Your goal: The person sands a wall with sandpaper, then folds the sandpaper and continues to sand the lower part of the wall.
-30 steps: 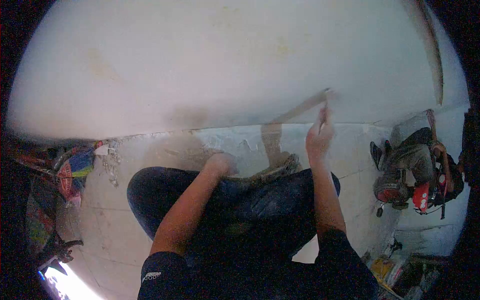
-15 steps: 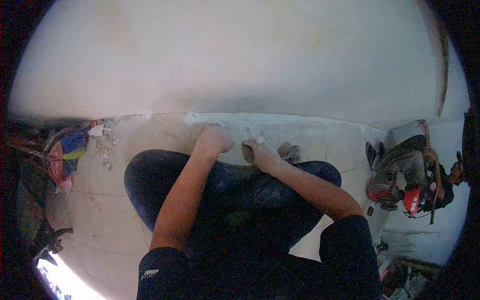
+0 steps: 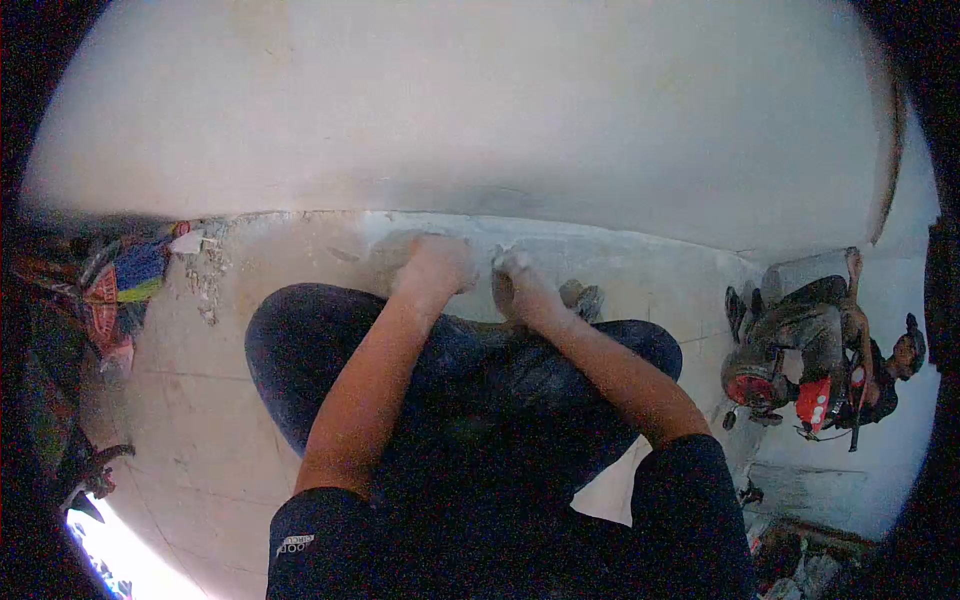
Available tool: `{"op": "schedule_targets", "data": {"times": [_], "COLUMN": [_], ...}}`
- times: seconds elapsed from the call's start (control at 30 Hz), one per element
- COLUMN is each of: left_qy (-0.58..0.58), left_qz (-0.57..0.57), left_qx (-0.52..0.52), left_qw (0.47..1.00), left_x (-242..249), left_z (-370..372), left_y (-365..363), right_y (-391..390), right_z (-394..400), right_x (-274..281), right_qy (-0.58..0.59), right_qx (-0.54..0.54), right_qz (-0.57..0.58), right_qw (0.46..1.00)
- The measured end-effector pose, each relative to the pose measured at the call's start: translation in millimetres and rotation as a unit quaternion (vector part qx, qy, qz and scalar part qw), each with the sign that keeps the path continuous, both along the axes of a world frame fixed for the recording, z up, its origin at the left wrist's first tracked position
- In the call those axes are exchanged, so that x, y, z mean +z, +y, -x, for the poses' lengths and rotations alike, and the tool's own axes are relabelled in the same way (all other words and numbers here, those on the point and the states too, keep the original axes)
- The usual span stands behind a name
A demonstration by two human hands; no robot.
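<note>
My left hand [image 3: 440, 265] is closed in a fist low in front of the wall, its knuckles close to the whitish strip of floor [image 3: 400, 225] at the wall's foot. Whatever its fingers may hold is hidden. Just to the right, my right hand [image 3: 528, 290] is curled closed, with a small pale-tipped thing at its fingers that is too blurred to name. A dark rounded shape shows beside that hand's fingers. Both hands are above my bent, dark-clothed legs [image 3: 310, 350], and a gap separates them.
A pale wall [image 3: 480, 100] rises ahead. Chipped debris [image 3: 207, 275] lies on the tiled floor [image 3: 200, 420] at left, near a coloured bag [image 3: 140, 275]. Another person [image 3: 880, 385] sits at right beside a red-and-black object [image 3: 750, 385]. Items lie in the lower right corner.
My left hand has shifted slightly right and up, and my right hand has turned, its pale-tipped thing less visible. The view has tilted a little. The other person's head has lifted.
</note>
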State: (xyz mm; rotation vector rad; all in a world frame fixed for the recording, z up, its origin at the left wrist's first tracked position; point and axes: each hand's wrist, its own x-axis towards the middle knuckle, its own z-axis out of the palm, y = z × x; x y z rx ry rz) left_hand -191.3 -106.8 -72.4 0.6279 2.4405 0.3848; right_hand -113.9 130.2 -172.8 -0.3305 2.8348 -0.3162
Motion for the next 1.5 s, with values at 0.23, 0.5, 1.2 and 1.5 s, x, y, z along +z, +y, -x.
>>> {"op": "schedule_targets", "data": {"times": [0.23, 0.5, 1.2, 1.5], "left_qy": [-0.013, -0.002, -0.018, 0.03], "left_qz": [0.042, 0.025, 0.052, 0.052], "left_qx": [-0.028, 0.01, 0.015, -0.009], "left_qw": [0.999, 1.0, 0.998, 0.998], "left_x": [20.4, 6.4, -11.2, -23.1], "left_z": [0.6, 0.5, 5.9, 2.7], "left_y": [-3.1, -7.5, -0.6, -4.7], "right_y": [-16.3, -16.6, -17.1, -19.6], "right_z": [15.2, 5.1, 21.8, 38.9], "right_x": [40.3, -43.6, -16.9, 15.3], "right_qy": [-0.058, 0.1, 0.037, -0.067], "right_qx": [-0.098, 0.196, 0.111, -0.025], "right_qz": [0.024, 0.027, 0.043, 0.051], "right_qw": [0.993, 0.975, 0.992, 0.996]}}
